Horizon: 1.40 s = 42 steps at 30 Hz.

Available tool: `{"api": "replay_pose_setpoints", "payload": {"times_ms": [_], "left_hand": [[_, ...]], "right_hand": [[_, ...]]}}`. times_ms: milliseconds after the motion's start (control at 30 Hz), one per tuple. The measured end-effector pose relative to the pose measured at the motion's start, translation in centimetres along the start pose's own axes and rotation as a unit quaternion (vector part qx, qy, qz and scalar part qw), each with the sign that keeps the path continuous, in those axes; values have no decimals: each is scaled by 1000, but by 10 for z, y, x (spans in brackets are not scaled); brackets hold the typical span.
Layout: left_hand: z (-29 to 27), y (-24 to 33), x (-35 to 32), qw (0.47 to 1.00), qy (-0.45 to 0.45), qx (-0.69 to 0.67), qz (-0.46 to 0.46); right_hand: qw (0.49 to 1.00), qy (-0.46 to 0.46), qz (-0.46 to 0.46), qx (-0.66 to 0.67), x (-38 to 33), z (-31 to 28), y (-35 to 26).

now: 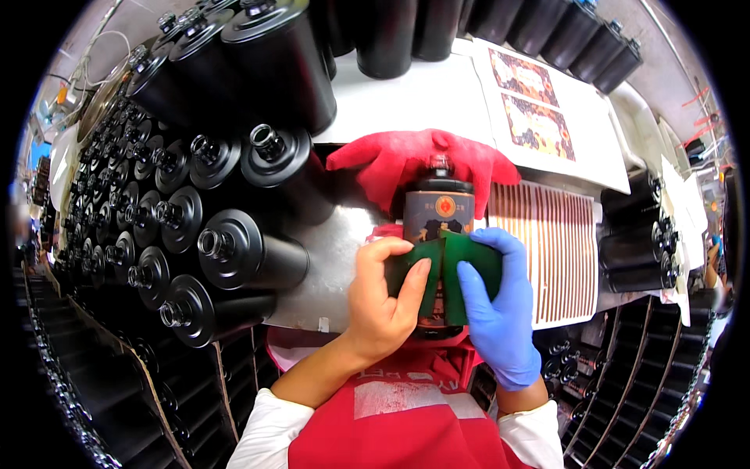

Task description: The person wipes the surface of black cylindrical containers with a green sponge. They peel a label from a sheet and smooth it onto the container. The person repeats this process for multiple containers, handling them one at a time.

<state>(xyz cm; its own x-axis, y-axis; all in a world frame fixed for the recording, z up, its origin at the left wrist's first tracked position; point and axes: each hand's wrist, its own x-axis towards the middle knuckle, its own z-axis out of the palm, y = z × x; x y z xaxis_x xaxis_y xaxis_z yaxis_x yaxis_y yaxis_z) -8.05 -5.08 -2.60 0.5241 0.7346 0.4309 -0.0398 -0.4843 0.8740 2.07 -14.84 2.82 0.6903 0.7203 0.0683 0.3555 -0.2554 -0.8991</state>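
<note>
Partly unseen: bottle (440, 186) behind green sheets (455, 273) in the grip of left hand (380, 295) and right hand (501, 313)

Hands numbered two: one bare left hand (383, 301) and one right hand (500, 320) in a single blue glove (509, 348). Green pieces (410, 273) numbered two, at centre. One labelled bottle (441, 187) was counted there, bearing one visible label (418, 211). One red cloth (391, 160) was recorded at upper centre. Right of centre, one striped sheet (558, 258) was noted; at upper right, two patterned rectangles (539, 125). Lower centre showed one red apron (383, 445) and two white sleeves (269, 426). Plain black bottles (269, 254) exceeded a dozen in the left half; overlap prevented an exact count. At least three more were visible at the right edge.
</note>
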Motion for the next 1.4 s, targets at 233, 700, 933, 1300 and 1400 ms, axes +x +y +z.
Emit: {"api": "replay_pose_setpoints", "payload": {"times_ms": [233, 700, 933, 1300, 1400], "left_hand": [[-3, -43, -34, 987, 26, -81, -136], [3, 13, -29, 993, -7, 97, 67], [-4, -30, -47, 993, 40, -32, -106], [-30, -67, -43, 974, -28, 204, -98], [-34, -72, -40, 953, -104, 279, -64]], "right_hand": [[922, 63, 166, 345, -14, -5, 89], [984, 123, -115, -55, -22, 17, 18], [962, 134, 51, 233, -26, 1, 87], [935, 94, -113, 322, -7, 3, 99], [947, 5, -230, 225, -61, -11, 96]]}}
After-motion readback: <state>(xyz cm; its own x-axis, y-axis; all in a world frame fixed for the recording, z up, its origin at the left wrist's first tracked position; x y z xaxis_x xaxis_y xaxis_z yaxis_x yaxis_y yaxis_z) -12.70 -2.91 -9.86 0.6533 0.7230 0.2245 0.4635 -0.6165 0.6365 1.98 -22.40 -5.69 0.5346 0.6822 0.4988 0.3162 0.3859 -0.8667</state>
